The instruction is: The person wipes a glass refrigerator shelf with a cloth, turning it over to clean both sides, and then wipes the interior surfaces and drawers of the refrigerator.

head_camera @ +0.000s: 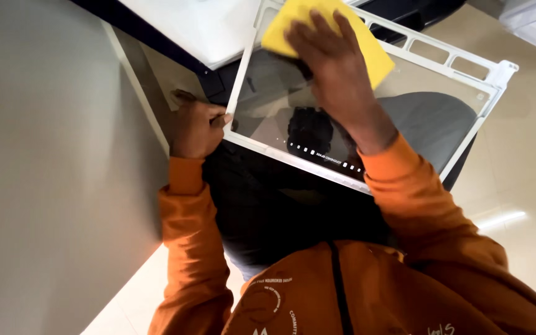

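Up in the top centre of the frame, the right hand (pixel 333 68) lies flat with its fingers spread and pressed on a bright yellow rectangular cleaning cloth (pixel 376 53), which sits on the far portion of a clear glass shelf with a white plastic frame (pixel 404 124). The cloth lies directly under the fingertips and reaches past them toward the top edge of the picture, so the cloth is beyond the palm, not beside it. The shelf's long axis runs from the centre-left of the frame toward the upper right, where its slotted white rim ends in a corner. The left hand (pixel 195 127), at centre-left, has its fingers curled shut round the shelf's near left corner, thumb touching the white rim. So the right hand is the one on the cloth, and the left is well apart from it, at the opposite end of the short side. Both orange sleeves (pixel 404 186) reach up from the bottom of the frame. A pale tiled floor (pixel 516 161) shows at right.
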